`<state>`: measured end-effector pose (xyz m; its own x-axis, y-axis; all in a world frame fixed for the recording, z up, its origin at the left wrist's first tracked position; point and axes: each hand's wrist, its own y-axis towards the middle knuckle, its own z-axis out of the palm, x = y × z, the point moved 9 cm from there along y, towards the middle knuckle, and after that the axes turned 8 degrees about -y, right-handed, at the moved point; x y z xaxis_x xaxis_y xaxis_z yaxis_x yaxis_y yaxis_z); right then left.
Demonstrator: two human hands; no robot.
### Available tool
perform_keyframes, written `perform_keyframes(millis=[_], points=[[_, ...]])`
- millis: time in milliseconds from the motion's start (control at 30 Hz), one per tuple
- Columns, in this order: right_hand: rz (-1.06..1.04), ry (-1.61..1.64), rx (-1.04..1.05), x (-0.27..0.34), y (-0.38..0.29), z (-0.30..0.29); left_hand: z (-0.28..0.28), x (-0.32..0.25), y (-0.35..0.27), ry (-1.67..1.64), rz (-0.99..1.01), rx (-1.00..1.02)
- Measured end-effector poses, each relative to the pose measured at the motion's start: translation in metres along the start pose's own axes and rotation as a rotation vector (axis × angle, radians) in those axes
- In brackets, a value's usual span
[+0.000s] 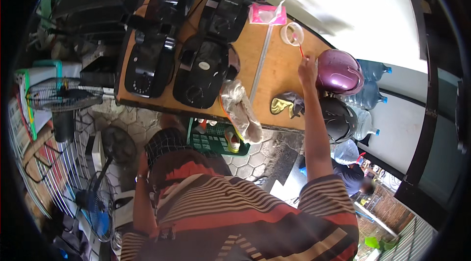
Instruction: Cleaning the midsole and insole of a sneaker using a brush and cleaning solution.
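Observation:
My right hand (pixel 307 69) reaches over the wooden tabletop and grips a thin red stick (pixel 301 51). The stick slants toward a round clear plastic tub (pixel 292 34), which has something small and pink in it; the stick's far end is hard to make out. Beside my right forearm lies a crumpled grey and yellow cloth item (pixel 287 104). A shoe (pixel 241 112) wrapped in clear plastic, with an orange and yellow sole edge, rests at the table's near edge. My left hand (pixel 144 160) hangs low beside plaid shorts, its fingers mostly hidden.
Several black plastic appliances (pixel 200 73) crowd the table's left half. A pink tissue pack (pixel 268 14) sits at the back. Purple (pixel 339 71) and black (pixel 336 119) helmets stand at right, near large water bottles (pixel 369 93). Below are a green crate (pixel 217 147) with shoes and fans (pixel 66 93). Another person (pixel 347 178) is behind.

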<state>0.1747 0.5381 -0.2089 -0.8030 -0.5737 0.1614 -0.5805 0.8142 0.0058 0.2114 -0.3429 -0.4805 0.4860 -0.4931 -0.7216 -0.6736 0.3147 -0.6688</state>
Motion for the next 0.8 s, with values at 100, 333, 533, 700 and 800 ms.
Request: perform_keyframes(millis=[100,333,533,700,800], points=[[-0.204,0.09,-0.009,0.01,-0.088,-0.02,0.011,-0.039,0.039,0.108,-0.139,-0.086],[-0.573,0.175,0.323,0.062,-0.24,-0.01,0.027,-0.033,0.051,-0.081,-0.084,-0.042],[-0.656,-0.028,0.366,0.076,-0.25,0.011,0.023,0.019,0.035,-0.122,-0.092,-0.122],[-0.644,-0.098,0.359,0.076,-0.251,0.008,0.031,0.01,-0.008,-0.33,-0.349,-0.116],[-0.672,-0.078,0.352,0.081,-0.251,0.009,0.03,0.025,-0.03,-0.346,-0.41,-0.135]])
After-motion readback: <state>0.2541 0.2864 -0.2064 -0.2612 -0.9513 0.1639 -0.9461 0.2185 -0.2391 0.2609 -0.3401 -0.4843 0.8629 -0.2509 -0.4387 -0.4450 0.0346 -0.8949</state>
